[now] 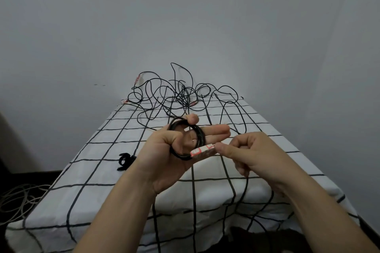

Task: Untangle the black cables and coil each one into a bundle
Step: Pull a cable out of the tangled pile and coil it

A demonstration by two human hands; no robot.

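In the head view, the left hand (164,150) holds a small coil (200,134) looped round its fingers above the checked cloth (102,170), with the thumb clamping the top. The right hand (250,154) pinches the coil's taped end (202,151). The cable looks thin, light and springy, so it is best pinched across all the turns. The tangle (181,94) lies at the far end.

One black coil (199,136), its white-and-red tagged end (202,150) protruding, rings the left hand (164,151); a loose black tangle (181,96) covers the far end of the table (98,172).
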